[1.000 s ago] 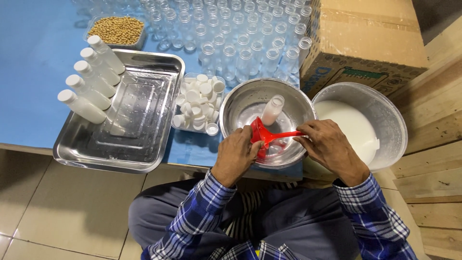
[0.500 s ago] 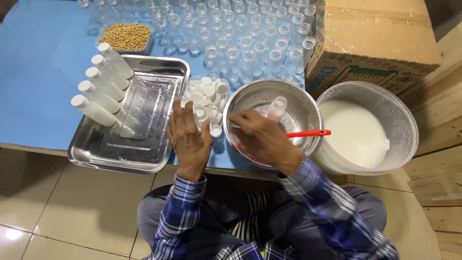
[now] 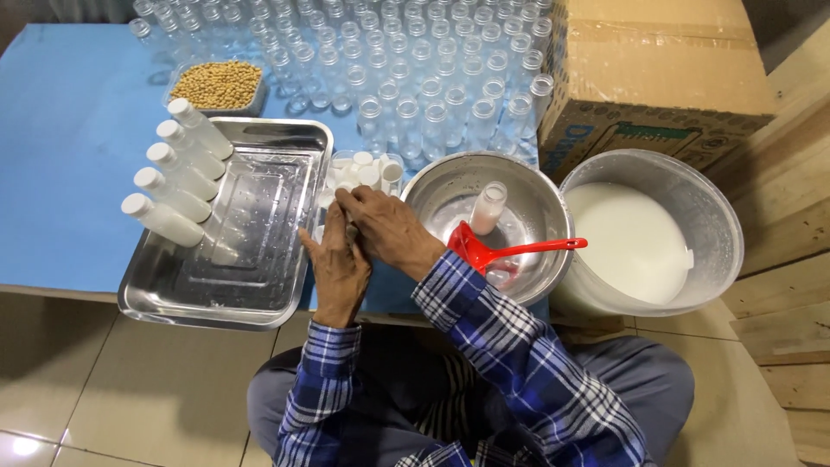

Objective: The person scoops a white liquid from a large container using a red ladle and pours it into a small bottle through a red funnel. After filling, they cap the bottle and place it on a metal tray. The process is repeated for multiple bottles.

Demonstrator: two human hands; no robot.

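Blue table (image 3: 69, 173): cardboard box (image 3: 657, 78) at 1 o'clock, empty clear bottles (image 3: 415, 69) massed at 12. White bucket of milky liquid (image 3: 640, 238) at 3. Steel tray (image 3: 233, 233) at 9, five capped filled bottles (image 3: 173, 186) leaning on its left rim, long axes 10-to-4. Steel bowl (image 3: 510, 216) centre, red funnel (image 3: 484, 252) and one uncapped filled bottle (image 3: 488, 207) inside.

White caps (image 3: 367, 171) lie at 12 from both hands, touching right fingertips. Right hand (image 3: 389, 227) nearer, fingers curled into caps; pinch cannot be confirmed. Left hand (image 3: 339, 264) beside it, fingers together, palm side hidden.

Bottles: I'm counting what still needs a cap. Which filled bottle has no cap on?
The one standing alone in the steel bowl, the filled bottle beside the red funnel. The five filled bottles lying on the tray all wear white caps.
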